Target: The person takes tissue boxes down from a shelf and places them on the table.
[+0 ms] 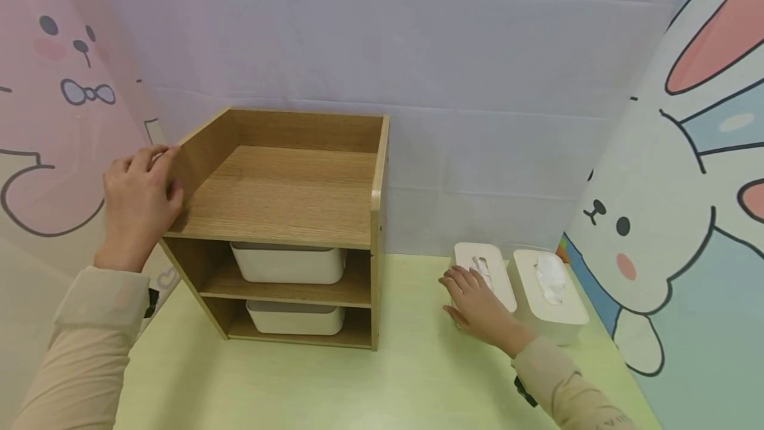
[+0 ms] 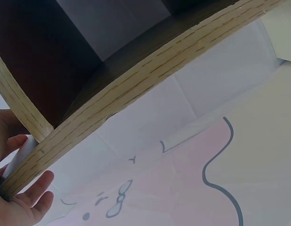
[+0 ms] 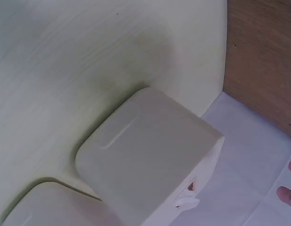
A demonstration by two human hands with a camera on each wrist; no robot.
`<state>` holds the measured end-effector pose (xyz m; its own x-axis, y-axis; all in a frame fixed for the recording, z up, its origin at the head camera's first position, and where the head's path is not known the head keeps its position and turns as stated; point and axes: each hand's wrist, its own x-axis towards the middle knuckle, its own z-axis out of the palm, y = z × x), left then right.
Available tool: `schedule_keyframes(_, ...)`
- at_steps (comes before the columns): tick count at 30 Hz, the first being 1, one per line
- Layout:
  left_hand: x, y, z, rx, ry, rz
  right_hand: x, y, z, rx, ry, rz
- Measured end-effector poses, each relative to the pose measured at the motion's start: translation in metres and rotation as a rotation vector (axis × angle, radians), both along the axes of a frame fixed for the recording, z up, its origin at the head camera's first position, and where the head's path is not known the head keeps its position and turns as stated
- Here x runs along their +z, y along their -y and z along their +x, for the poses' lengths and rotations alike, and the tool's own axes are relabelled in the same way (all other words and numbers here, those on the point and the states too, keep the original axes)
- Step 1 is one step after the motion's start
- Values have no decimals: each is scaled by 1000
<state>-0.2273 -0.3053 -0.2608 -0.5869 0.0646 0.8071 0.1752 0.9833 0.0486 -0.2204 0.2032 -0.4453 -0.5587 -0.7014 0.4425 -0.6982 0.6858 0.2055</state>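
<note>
My left hand grips the upper front edge of a wooden desktop shelf's left side panel. In the left wrist view, its thumb and fingers lie on both sides of that panel. Over the left of two white tissue boxes hovers my right hand, fingers spread and loosely bent, gripping nothing. It partly hides that box in the head view. In the right wrist view the box fills the middle, while the fingertips show at the right edge, apart from it.
A second tissue box stands just right of the first, with tissue poking out. Two white bins sit in the shelf's lower compartments, one above the other. Behind the pale green table hang a plain cloth and cartoon-printed side sheets.
</note>
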Motion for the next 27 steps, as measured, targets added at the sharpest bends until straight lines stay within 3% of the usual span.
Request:
schedule_keyframes(10, 0, 0, 0, 2, 11, 9, 4, 31, 17, 77, 41, 23)
schedule_keyframes(27, 0, 0, -1, 7, 21, 12, 7, 81, 56, 263, -59, 144)
